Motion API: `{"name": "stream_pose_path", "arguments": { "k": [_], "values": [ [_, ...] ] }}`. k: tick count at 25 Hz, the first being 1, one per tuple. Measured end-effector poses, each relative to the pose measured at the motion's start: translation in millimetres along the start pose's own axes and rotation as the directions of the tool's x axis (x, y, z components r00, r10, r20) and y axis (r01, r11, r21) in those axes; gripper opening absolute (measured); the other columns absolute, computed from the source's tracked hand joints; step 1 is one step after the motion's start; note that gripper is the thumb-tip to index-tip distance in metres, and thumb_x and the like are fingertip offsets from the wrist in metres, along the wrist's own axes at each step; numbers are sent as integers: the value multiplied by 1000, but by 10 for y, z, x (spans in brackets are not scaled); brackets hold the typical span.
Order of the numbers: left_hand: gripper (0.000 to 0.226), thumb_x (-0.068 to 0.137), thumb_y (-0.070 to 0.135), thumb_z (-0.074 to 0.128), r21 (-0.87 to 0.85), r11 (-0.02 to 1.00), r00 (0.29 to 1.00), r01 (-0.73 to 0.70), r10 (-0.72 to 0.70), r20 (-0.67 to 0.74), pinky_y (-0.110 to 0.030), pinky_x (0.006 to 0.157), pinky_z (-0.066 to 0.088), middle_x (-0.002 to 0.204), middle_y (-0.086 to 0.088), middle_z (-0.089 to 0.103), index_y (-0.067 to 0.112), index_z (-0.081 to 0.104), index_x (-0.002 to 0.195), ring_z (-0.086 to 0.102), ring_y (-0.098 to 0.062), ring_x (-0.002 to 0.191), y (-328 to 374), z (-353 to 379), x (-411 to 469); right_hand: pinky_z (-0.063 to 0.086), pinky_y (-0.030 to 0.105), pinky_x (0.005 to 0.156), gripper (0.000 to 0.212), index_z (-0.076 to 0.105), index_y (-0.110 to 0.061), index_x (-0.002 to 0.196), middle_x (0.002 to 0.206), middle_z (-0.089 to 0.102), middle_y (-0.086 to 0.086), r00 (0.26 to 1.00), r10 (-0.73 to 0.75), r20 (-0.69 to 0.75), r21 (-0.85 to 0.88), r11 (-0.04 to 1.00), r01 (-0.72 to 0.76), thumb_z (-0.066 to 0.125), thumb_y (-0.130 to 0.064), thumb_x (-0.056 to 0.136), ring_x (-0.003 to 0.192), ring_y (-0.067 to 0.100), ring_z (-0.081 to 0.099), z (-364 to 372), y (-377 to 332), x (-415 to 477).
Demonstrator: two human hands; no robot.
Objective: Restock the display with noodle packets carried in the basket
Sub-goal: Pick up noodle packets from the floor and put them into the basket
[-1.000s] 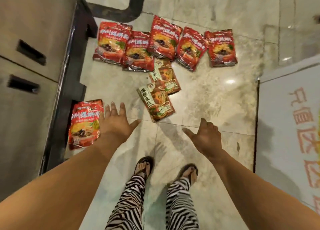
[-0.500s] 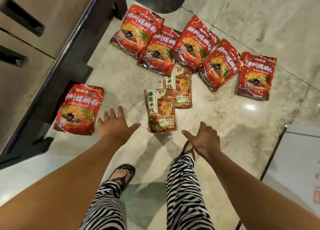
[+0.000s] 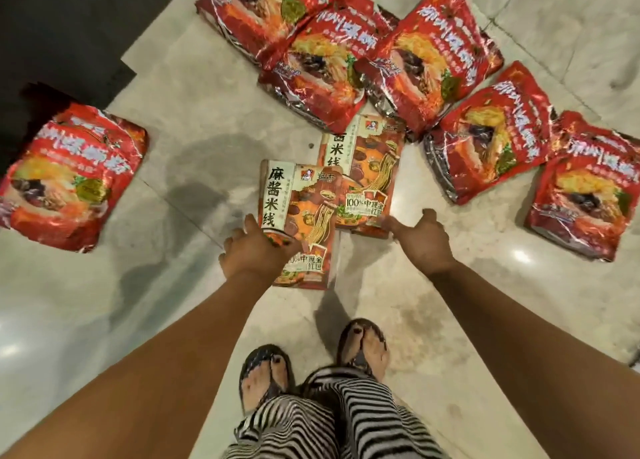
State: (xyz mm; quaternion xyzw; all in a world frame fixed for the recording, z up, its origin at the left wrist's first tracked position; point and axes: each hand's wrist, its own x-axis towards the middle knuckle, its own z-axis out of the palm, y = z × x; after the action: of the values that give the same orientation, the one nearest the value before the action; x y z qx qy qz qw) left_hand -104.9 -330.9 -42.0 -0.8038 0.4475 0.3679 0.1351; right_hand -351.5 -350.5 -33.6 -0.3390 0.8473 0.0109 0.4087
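On the floor (image 3: pixel 207 147), my left hand (image 3: pixel 258 249) meets the brown rice-noodle packet (image 3: pixel 304 216), grip unclear; right hand (image 3: pixel 420 240) open. A corner pinch may slip.

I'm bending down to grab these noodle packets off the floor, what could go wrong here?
The two brown packets overlap: lifting the near brown packet with the left hand may drag the far brown packet askew.
The red packets look glossy and lie overlapped, so an armful could slip.
The sandals stand close to that packet; one step could crush it.
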Motion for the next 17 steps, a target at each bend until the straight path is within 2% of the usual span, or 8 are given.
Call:
{"name": "stream_pose_path", "arguments": {
  "k": [4, 8, 10, 11, 13, 14, 16, 17],
  "values": [
    [108, 62, 67, 79, -298, 953, 993, 59, -87, -80, -52, 101, 43, 137, -20, 46, 7, 33, 138, 44, -41, 127, -6, 553, 601, 46, 44, 100, 94, 34, 0, 139, 135, 54, 20, 1000, -5, -20, 201, 979, 9, 73, -59, 77, 125, 37, 52, 516, -51, 716],
    [108, 57, 65, 83, -335, 942, 973, 26, -101, -209, -52, 98, 41, 134, -20, 43, 5, 37, 133, 41, -42, 126, -36, 817, 759, 47, 45, 100, 93, 44, -5, 129, 130, 59, 14, 995, -9, -102, 230, 973, 32, 81, -61, 65, 121, 36, 55, 773, -159, 1060],
    [104, 55, 65, 84, -374, 926, 966, 46, -137, -221, -50, 94, 46, 127, -17, 50, 6, 40, 128, 49, -39, 118, -39, 901, 776, 49, 46, 98, 90, 42, -6, 127, 128, 60, 12, 994, 4, -108, 304, 952, 29, 88, -48, 62, 116, 34, 59, 834, -251, 1122],
    [98, 56, 63, 85, -433, 900, 972, 44, -140, -191, -47, 90, 49, 120, -13, 55, 7, 41, 124, 55, -36, 111, -47, 928, 792, 52, 47, 95, 87, 41, -7, 125, 125, 61, 12, 997, 29, -75, 398, 917, 3, 91, -38, 62, 112, 33, 61, 851, -301, 1128],
    [85, 57, 58, 87, -588, 807, 991, 52, -113, -67, -41, 82, 54, 108, -2, 66, 8, 50, 115, 65, -27, 98, -62, 921, 774, 58, 48, 82, 75, 46, -8, 118, 116, 66, 11, 995, 80, 51, 574, 813, -95, 93, -19, 60, 98, 32, 67, 833, -395, 1058],
    [76, 57, 55, 89, -648, 758, 995, 71, -100, -8, -40, 79, 57, 102, 0, 71, 10, 59, 110, 69, -23, 92, -82, 883, 737, 60, 44, 71, 63, 51, -7, 111, 109, 69, 11, 991, 84, 102, 630, 766, -130, 91, -11, 62, 89, 30, 69, 790, -442, 980],
    [50, 59, 43, 92, -743, 656, 991, 132, -106, 83, -38, 72, 61, 89, -4, 76, 14, 70, 93, 73, -21, 77, -148, 719, 582, 57, 31, 46, 43, 57, -5, 99, 91, 70, 12, 985, 73, 156, 671, 724, -160, 84, 3, 67, 70, 26, 68, 659, -513, 777],
    [39, 62, 34, 93, -784, 598, 986, 165, -107, 126, -35, 67, 61, 86, -5, 76, 15, 71, 88, 74, -20, 73, -179, 581, 446, 54, 27, 41, 39, 58, -3, 98, 86, 69, 12, 982, 79, 172, 670, 722, -175, 81, 6, 67, 66, 25, 67, 553, -534, 624]
  ]
}}
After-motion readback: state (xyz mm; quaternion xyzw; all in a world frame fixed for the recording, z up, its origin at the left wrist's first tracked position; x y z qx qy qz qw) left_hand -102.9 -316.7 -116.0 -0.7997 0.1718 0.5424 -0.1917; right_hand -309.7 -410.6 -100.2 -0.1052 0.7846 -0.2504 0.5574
